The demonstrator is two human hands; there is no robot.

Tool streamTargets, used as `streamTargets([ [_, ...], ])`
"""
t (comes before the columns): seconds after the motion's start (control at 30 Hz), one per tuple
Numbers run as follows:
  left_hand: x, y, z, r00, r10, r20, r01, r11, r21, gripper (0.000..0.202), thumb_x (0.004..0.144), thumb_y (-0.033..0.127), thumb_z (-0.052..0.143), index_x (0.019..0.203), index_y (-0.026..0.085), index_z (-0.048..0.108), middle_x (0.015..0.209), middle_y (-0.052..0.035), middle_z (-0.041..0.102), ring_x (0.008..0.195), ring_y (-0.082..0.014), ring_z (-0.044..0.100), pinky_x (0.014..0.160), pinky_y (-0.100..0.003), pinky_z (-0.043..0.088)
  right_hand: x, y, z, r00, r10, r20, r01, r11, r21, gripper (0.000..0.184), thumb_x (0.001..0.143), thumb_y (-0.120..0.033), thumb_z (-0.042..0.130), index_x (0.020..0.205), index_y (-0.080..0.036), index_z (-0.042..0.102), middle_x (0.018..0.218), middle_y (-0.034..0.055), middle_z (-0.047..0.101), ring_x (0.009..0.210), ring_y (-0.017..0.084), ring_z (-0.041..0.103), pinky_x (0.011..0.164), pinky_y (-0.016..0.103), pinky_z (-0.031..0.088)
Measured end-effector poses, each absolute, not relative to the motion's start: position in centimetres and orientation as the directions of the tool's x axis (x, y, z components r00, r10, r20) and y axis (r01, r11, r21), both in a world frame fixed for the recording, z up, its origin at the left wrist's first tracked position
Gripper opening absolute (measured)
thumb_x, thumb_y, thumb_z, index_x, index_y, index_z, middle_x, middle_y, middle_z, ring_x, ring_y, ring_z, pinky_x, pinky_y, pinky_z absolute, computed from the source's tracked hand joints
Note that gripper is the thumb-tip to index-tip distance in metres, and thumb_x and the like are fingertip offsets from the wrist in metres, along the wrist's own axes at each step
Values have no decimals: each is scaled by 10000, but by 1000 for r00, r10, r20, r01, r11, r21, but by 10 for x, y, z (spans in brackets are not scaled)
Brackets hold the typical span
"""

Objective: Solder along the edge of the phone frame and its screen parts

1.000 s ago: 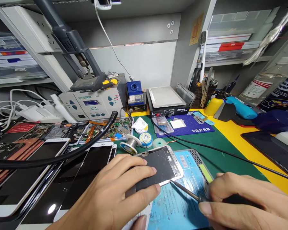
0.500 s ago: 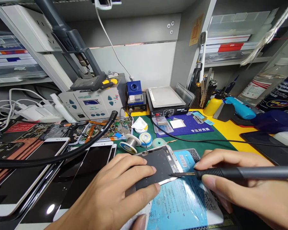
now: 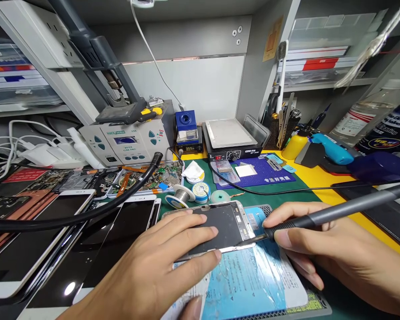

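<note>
My left hand (image 3: 160, 266) lies closed over a phone frame (image 3: 228, 224) with a dark inner plate, pressing it down with fingers across its near half. My right hand (image 3: 326, 253) is closed in a pen grip on a black soldering iron (image 3: 336, 212). Its thin tip touches the frame's lower right corner. The frame rests on a blue-filmed sheet (image 3: 253, 280) that lies on a green mat (image 3: 280, 198).
Several phones with dark screens (image 3: 126, 231) lie at the left under a black hose (image 3: 86, 213). Behind stand a rework station (image 3: 126, 142), a hot plate (image 3: 230, 138), solder spools (image 3: 182, 195), a blue mat (image 3: 263, 173) and bottles at the right.
My right hand has swung the iron from low and pointing up-left to level, then raised its handle; the tip stays at the frame's right corner. The left hand holds still.
</note>
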State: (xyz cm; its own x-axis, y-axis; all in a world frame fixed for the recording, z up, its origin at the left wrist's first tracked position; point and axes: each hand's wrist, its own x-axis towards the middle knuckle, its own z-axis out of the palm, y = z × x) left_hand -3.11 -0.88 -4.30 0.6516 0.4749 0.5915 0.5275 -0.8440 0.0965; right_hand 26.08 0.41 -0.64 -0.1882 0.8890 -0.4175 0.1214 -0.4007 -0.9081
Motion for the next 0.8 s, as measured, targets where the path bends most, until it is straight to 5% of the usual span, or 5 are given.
streamTargets([
  [0.33,-32,-11,-44,648,482,590,542,-836,87,404,852,177,618,1231,261,731,1335,8,784,1339,-201,676,1222,-367,504,267,9,-16,-310,869,-386,72,-384,-921,271,773,-405,858,915,-181,803,454,-31,603,412,120,498,473,238,345],
  [0.8,-26,-17,-45,584,541,605,589,-796,142,335,934,180,532,1213,256,699,1336,3,771,1448,-156,576,1288,-329,399,261,6,-4,-197,883,-426,136,-406,-904,282,721,-388,821,895,-166,817,445,-34,597,432,118,508,514,252,354],
])
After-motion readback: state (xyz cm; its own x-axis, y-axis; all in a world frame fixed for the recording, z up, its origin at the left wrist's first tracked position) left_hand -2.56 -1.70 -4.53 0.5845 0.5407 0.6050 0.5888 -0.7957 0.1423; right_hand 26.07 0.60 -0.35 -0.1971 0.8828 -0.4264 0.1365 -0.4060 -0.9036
